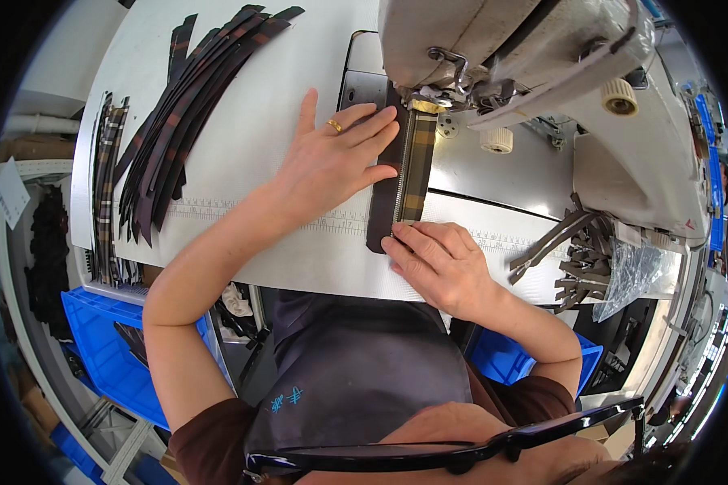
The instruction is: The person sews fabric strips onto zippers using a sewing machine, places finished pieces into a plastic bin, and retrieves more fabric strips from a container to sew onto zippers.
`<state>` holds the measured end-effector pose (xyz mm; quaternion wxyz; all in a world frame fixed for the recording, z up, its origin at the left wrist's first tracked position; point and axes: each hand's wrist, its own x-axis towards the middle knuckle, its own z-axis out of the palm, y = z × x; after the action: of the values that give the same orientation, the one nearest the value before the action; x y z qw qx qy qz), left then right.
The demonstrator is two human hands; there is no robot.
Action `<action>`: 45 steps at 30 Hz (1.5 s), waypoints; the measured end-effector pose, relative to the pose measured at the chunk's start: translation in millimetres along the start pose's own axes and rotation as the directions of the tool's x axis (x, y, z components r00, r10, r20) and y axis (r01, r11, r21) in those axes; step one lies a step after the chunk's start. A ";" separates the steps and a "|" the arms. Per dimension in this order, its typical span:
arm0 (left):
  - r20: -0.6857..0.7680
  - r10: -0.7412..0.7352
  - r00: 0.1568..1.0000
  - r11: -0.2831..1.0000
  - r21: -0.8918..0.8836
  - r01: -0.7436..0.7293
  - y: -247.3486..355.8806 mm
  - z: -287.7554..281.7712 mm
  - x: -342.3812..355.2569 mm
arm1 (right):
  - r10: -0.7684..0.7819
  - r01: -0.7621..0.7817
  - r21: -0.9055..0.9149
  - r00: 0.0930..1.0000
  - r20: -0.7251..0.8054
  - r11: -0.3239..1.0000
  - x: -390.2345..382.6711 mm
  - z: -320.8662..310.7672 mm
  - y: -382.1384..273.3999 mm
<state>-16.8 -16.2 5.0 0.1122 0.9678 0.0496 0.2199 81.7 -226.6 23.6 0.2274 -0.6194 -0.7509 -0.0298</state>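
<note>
A dark fabric strip (383, 202) with a zipper (403, 170) and brown plaid piece (417, 166) lies lengthwise under the sewing head of a white machine (510, 32), at a small yellow part (425, 107). My left hand (340, 153), with a ring, is open, fingertips resting on the dark strip's left side near the presser area, which is partly hidden. My right hand (441, 263) is closed on the lower end of the zipper strip, fingers bent over it.
Long dark strips (198, 97) and plaid strips (105, 186) lie left on the white table (283, 250). Short zippers (582, 267) and a clear bag (631, 279) sit right. Blue bins (109, 347) (497, 356) stand below the table on both sides.
</note>
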 end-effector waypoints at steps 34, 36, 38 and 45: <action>-0.029 0.064 0.998 0.997 0.052 -0.062 -3.6 2.7 1.4 | 0.060 -0.063 -0.030 0.994 -0.086 0.998 51.6 0.4 69.9; -0.051 0.061 0.997 0.997 0.053 -0.058 -2.6 0.7 3.0 | 0.045 -0.051 -0.050 0.993 -0.111 0.997 51.3 4.0 74.4; -0.073 0.058 0.996 0.997 0.053 -0.054 -1.3 0.6 4.9 | 0.030 -0.040 -0.070 0.990 -0.135 0.997 49.8 6.8 76.2; -0.061 0.027 0.998 0.998 0.066 -0.023 -8.8 3.5 12.8 | 0.198 -0.206 -0.220 0.979 -0.057 0.954 49.0 4.4 70.0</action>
<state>-4.1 -6.5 5.2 0.0763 0.9641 0.0481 0.2497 140.1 -164.0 21.6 0.1705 -0.7140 -0.6714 -0.1016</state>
